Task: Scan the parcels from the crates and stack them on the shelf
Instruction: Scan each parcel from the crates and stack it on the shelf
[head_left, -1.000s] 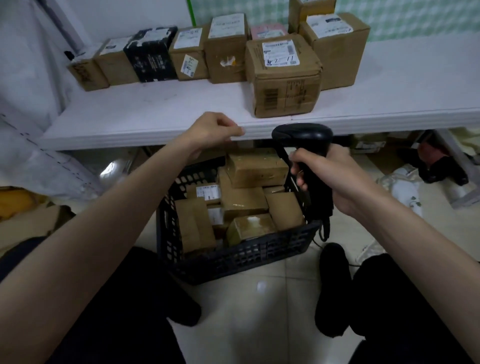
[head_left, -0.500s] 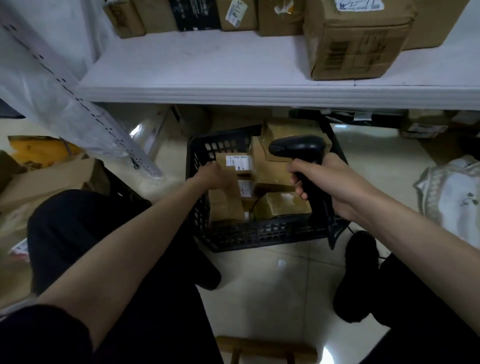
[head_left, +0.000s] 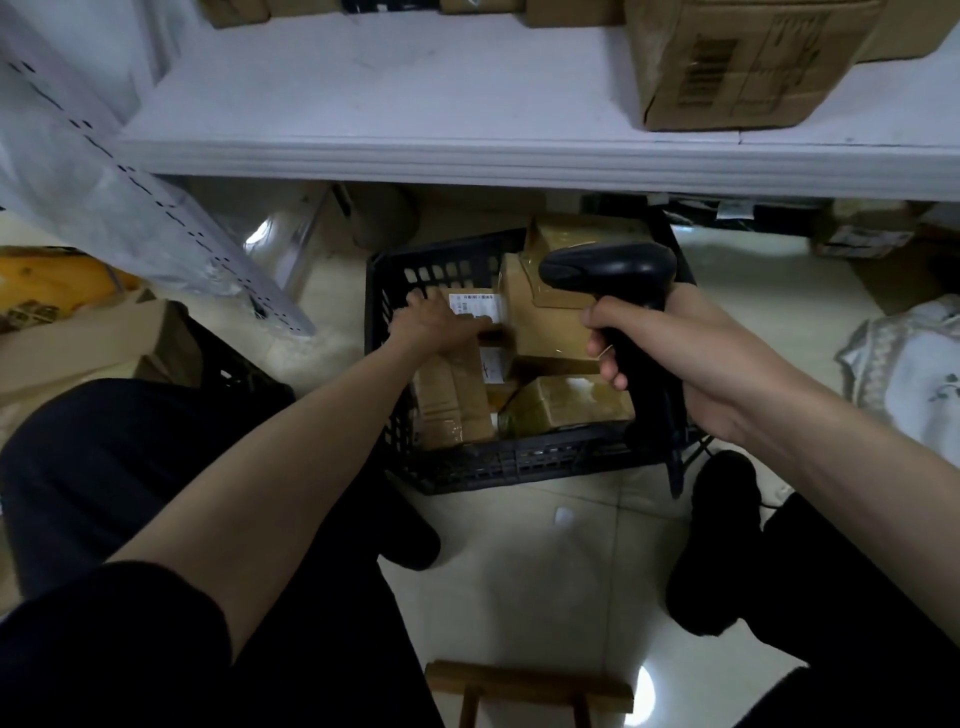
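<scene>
A black plastic crate (head_left: 519, 462) sits on the floor below the white shelf (head_left: 467, 156), filled with several brown parcels. My left hand (head_left: 436, 325) reaches into its left side and grips a small parcel with a white label (head_left: 480, 306), fingers over its far edge, thumb along the near edge. Above the crate's right side, my right hand (head_left: 670, 358) holds a black barcode scanner (head_left: 608, 270) by its handle, head pointing left. A large brown carton (head_left: 737, 67) stands on the shelf at the upper right.
Plastic sheeting (head_left: 104, 182) hangs at the left beside the shelf. A cardboard box (head_left: 78, 343) and a second dark crate (head_left: 234, 374) lie on the left. A wooden stool (head_left: 524, 686) is at the bottom, pale cloth (head_left: 909, 364) at the right, boxes (head_left: 862, 234) under the shelf.
My left hand came down from the shelf edge into the crate and took hold of the labelled parcel. The view tilted down; the right hand kept the scanner over the crate.
</scene>
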